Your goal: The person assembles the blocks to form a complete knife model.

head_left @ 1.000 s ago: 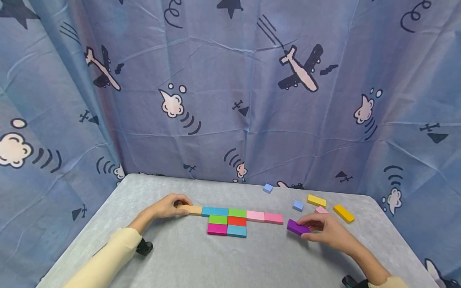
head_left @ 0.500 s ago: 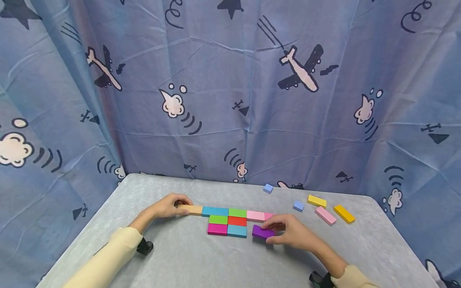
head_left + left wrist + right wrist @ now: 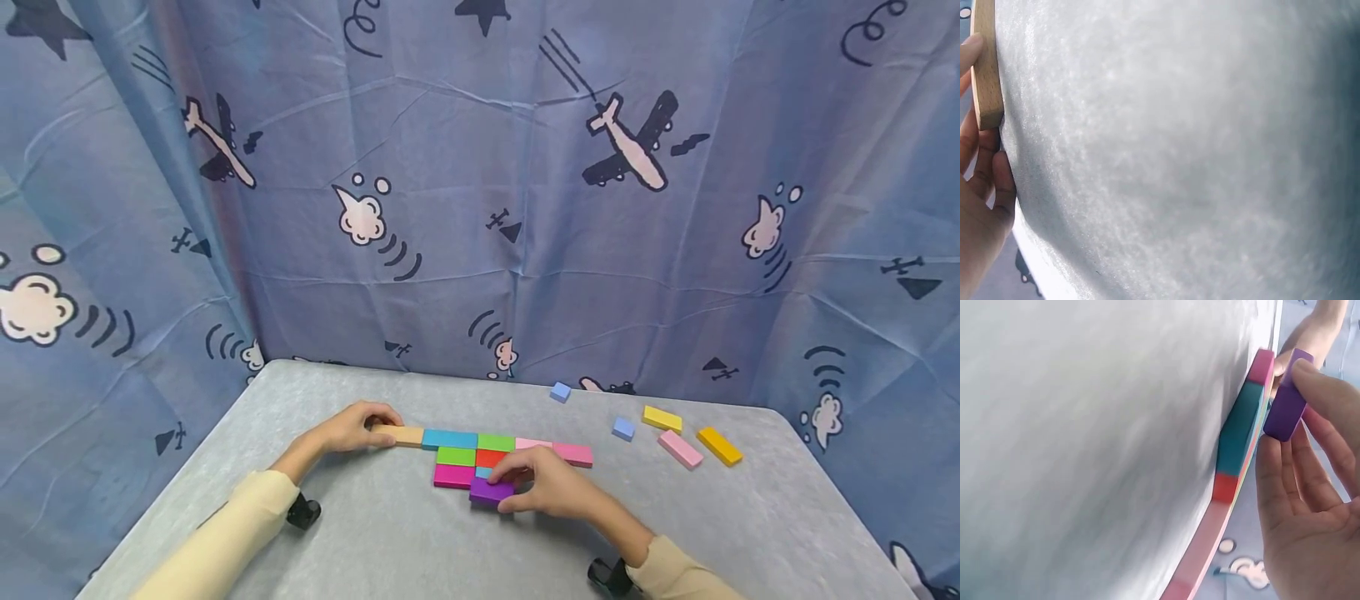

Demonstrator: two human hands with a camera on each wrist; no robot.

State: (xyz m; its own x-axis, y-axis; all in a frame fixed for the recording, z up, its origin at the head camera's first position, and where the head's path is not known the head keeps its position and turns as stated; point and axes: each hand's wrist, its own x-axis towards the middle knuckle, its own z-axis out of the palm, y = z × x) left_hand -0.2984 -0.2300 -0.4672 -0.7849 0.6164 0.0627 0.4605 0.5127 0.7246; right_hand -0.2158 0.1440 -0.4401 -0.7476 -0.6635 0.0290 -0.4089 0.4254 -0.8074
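My left hand [image 3: 356, 427] grips a plain wooden block [image 3: 405, 436] at the left end of a row of flat blocks. In that row follow a blue block [image 3: 450, 439], a green one [image 3: 497, 442] and two pink ones, the right one [image 3: 573, 454] fully seen. Below lie a second green block [image 3: 456, 456], a red block [image 3: 487, 458], a magenta block [image 3: 453, 476] and a light blue block [image 3: 482, 472], mostly hidden. Between thumb and fingers, my right hand [image 3: 555, 483] pinches a purple block [image 3: 489, 492], which the right wrist view shows raised over the blocks.
To the right on the grey tabletop [image 3: 360, 550] lie a yellow block [image 3: 663, 418], an orange-yellow block [image 3: 718, 447] and a loose pink block [image 3: 680, 449]. Two small blue cubes lie farther back, one [image 3: 622, 428] nearer than the other [image 3: 560, 392]. A patterned curtain [image 3: 420, 208] hangs behind the table.
My right hand has carried the purple block leftward from beside the loose pieces to the bottom of the arrangement, uncovering the loose pink block. My left hand stays on the wooden block.
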